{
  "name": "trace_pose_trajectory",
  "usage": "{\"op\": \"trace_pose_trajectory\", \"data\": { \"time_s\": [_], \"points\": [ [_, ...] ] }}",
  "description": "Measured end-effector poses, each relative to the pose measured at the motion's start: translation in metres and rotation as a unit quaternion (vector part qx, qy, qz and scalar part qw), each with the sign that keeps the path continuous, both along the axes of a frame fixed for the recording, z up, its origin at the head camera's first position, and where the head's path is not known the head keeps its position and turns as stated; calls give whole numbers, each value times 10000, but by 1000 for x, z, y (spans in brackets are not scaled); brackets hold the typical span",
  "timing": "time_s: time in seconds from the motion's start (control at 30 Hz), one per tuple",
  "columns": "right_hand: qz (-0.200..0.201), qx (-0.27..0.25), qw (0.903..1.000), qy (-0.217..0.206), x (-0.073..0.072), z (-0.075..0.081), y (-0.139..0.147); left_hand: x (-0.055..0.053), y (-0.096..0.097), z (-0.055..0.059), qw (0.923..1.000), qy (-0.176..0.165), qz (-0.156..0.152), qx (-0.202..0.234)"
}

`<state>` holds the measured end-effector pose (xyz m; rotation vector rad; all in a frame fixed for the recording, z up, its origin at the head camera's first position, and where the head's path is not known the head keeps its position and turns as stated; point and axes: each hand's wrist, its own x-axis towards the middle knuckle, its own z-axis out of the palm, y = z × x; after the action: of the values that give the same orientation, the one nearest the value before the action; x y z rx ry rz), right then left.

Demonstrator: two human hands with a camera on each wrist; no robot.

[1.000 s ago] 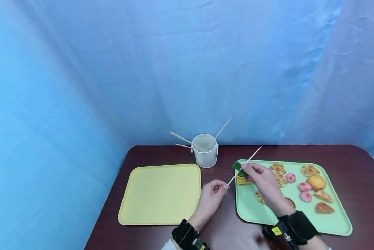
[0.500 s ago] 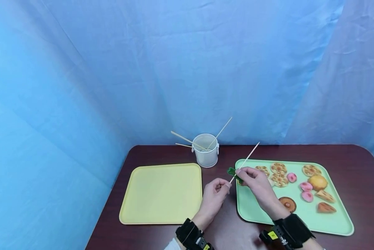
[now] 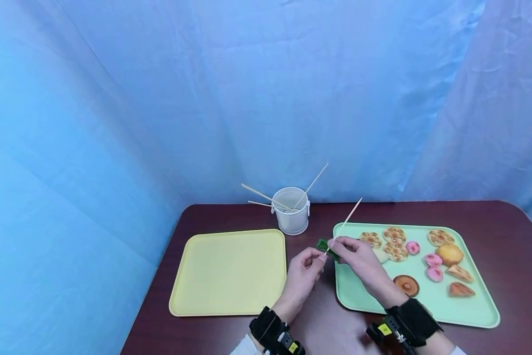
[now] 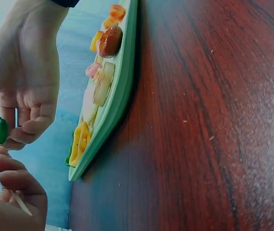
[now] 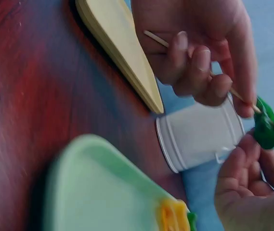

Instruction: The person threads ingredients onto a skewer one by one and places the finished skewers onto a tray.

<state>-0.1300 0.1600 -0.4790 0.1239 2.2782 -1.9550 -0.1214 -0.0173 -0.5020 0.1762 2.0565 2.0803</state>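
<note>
Slanting up to the right in the head view is a thin wooden skewer (image 3: 352, 211). My left hand (image 3: 300, 277) grips it near its lower end, fingers curled round it; the tail pokes out past the fingers in the right wrist view. A glossy dark green piece, like a slice of green pepper (image 5: 269, 127), is threaded on the skewer. My right hand (image 3: 359, 260) pinches this pepper between thumb and fingers, close against the left fingertips. Both hands are between the two trays, with the right forearm over the green tray (image 3: 443, 309).
The green tray bears toy-like foods: round lattice slices (image 3: 395, 234), pink rings (image 3: 412, 247), a mushroom (image 3: 406, 285), a yellow bun-like piece (image 3: 449, 254) and brown wedges (image 3: 461, 289). A yellow tray (image 3: 230, 276) lies left. Behind, a white bucket (image 3: 292, 223) holds several skewers.
My right hand has moved left and slid the green pepper down the skewer to the left fingertips. The left hand stays nearly in place. More of the green tray's food shows.
</note>
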Motion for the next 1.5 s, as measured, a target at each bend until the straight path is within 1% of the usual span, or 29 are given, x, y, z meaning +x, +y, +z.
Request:
{"op": "trace_pose_trajectory", "data": {
  "time_s": [0.07, 0.1, 0.17, 0.2, 0.23, 0.27, 0.37, 0.47, 0.53, 0.67, 0.7, 0.73, 0.77, 0.8, 0.83, 0.87, 0.97, 1.07, 1.13, 1.2, 1.23, 1.27, 1.3, 1.33, 1.37, 1.4, 1.43, 1.47, 1.5],
  "points": [
    [51, 346, 9992, 167, -3, 4, 8, -1, -2, 0, 9999, -110, 25, 60],
    [56, 613, 9977, 292, -4, 6, 14, -1, -4, 0, 9998, -157, 57, 83],
    [50, 1283, 9892, 701, -8, 10, 26, -2, -7, 0, 9997, -181, 135, 98],
    [44, 1688, 9815, 907, -11, 11, 31, -3, -9, 0, 9996, -182, 174, 112],
    [70, 2108, 9715, 1079, -13, 13, 36, -3, -11, 0, 9995, -181, 212, 118],
    [164, 2542, 9585, 1278, -16, 13, 39, -4, -12, 0, 9995, -177, 239, 132],
    [716, 3649, 9113, 1768, -25, 12, 45, -4, -16, -1, 9993, -199, 254, 168],
    [1288, 4325, 8665, 2131, -28, 7, 44, -3, -17, -3, 9992, -266, 249, 172],
    [1461, 4662, 8404, 2344, -27, 1, 42, -3, -18, -5, 9991, -303, 240, 145],
    [1376, 5240, 7933, 2778, -25, -11, 40, -2, -18, -7, 9992, -317, 213, 110],
    [1355, 5377, 7832, 2813, -25, -13, 40, -1, -18, -7, 9992, -319, 213, 128],
    [1353, 5470, 7762, 2829, -24, -14, 40, -1, -18, -7, 9992, -320, 211, 142],
    [1355, 5514, 7741, 2799, -24, -15, 40, 0, -18, -8, 9991, -325, 208, 161],
    [1372, 5518, 7767, 2710, -23, -15, 40, 0, -19, -8, 9991, -339, 204, 174],
    [1405, 5476, 7839, 2565, -23, -14, 40, 1, -19, -8, 9990, -352, 204, 188],
    [1425, 5387, 7953, 2388, -23, -13, 41, 2, -20, -8, 9989, -369, 200, 202],
    [1343, 4887, 8447, 1724, -22, -5, 43, 3, -22, -9, 9987, -415, 198, 238],
    [1063, 4166, 8933, 1311, -21, 4, 47, 4, -24, -8, 9985, -445, 223, 241],
    [933, 3473, 9268, 1084, -21, 8, 52, 4, -25, -7, 9984, -448, 249, 229],
    [829, 2523, 9613, 739, -20, 11, 58, 3, -26, -7, 9984, -450, 256, 215],
    [786, 1970, 9760, 498, -19, 12, 62, 3, -26, -6, 9984, -454, 250, 217],
    [783, 1352, 9873, 275, -18, 13, 65, 3, -26, -6, 9985, -454, 239, 215],
    [787, 717, 9943, 26, -18, 13, 68, 3, -26, -6, 9984, -468, 226, 217],
    [782, 84, 9967, -209, -17, 13, 71, 4, -26, -6, 9984, -482, 205, 216],
    [784, -535, 9946, -425, -17, 13, 74, 4, -26, -6, 9984, -490, 188, 214],
    [818, -1072, 9892, -583, -17, 12, 76, 4, -26, -6, 9984, -498, 169, 210],
    [844, -1560, 9813, -745, -18, 12, 78, 5, -26, -6, 9985, -492, 151, 207],
    [875, -1966, 9728, -852, -18, 12, 79, 5, -26, -6, 9986, -477, 128, 196],
    [887, -2236, 9663, -920, -19, 11, 80, 6, -26, -6, 9987, -463, 106, 187]
  ]
}}
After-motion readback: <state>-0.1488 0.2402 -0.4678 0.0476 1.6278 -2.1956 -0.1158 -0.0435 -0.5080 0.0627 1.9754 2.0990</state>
